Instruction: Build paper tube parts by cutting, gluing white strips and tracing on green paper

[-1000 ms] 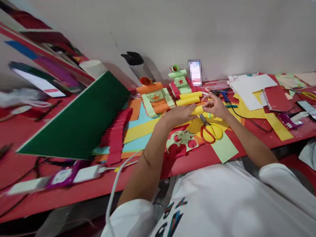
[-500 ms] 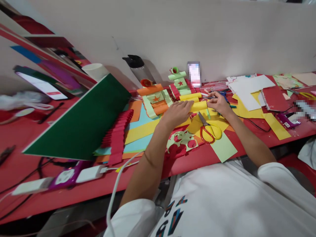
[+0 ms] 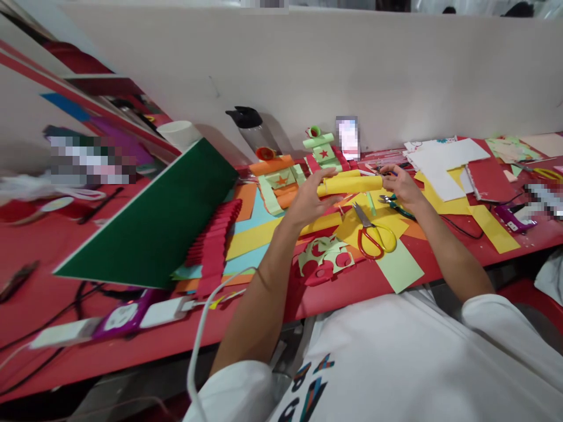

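Observation:
A yellow paper roll lies lengthwise between my two hands. My left hand has its left end between the fingers above and the thumb below. At the other end, the closed fingertips of my right hand grip the roll. Behind it is a second yellow roll, partly covered. Scissors with red and yellow handles lie on yellow paper just in front. Green-handled pliers rest under my right wrist. Paper figures with stars, one orange and one green, stand beyond my left hand.
A dark green board leans at the left, near pleated red paper. A bottle and a phone stand along the wall. Cut paper scraps, a white cable and a power strip are near the front edge.
My left hand has gone from lying over the yellow roll to holding its left end. The roll appears slightly raised, and the pliers by my right wrist now show more fully.

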